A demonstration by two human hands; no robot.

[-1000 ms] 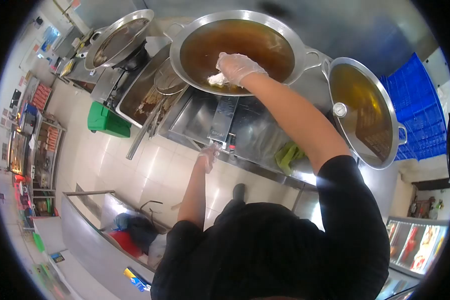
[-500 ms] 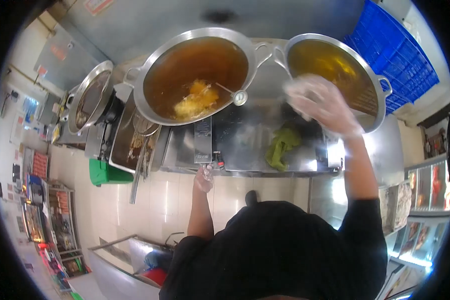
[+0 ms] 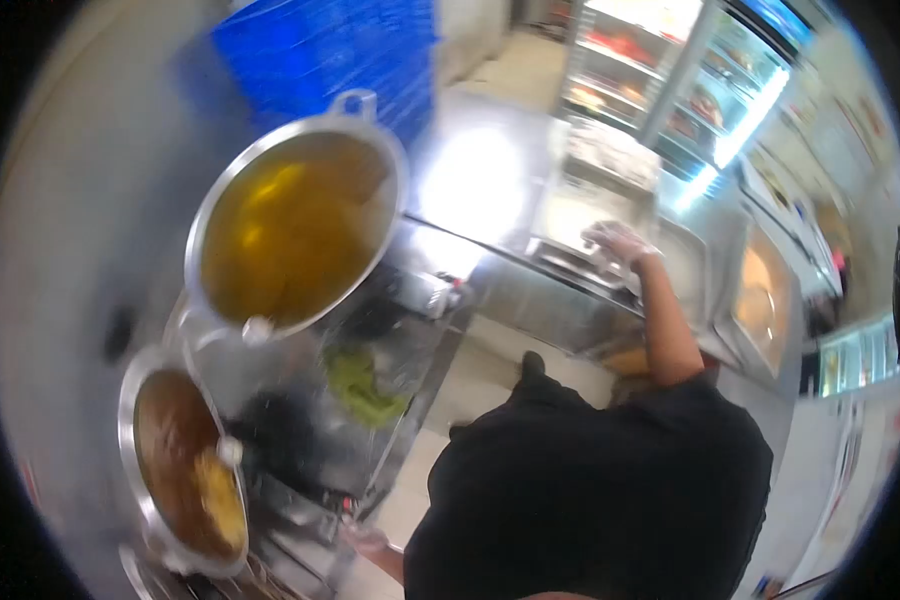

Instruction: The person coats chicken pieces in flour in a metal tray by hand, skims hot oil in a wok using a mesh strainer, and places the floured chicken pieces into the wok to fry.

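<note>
My right hand [image 3: 620,245], in a clear glove, is over a metal tray of white powder [image 3: 575,212]; its fingers are apart and nothing shows in them. My gloved left hand [image 3: 363,540] is low in the view by the counter's front edge, near a small red-capped part [image 3: 347,505]; blur hides its fingers. Yellow frying food [image 3: 220,505] floats at one side of the brown oil in a wide pan [image 3: 130,430] at the lower left. A second pan [image 3: 198,215] of golden oil stands above it.
A green cloth [image 3: 360,390] lies on the metal counter. Blue crates [image 3: 320,60] stand behind the golden-oil pan. Beyond the powder tray are another metal tray [image 3: 680,270], a basin with a pale mix [image 3: 760,290] and lit glass-door fridges [image 3: 630,60].
The view has swung right. My right hand has gone from the brown-oil pan, past the golden-oil pan, to the powder tray. The white piece it held is gone from it; yellow food now floats in the oil.
</note>
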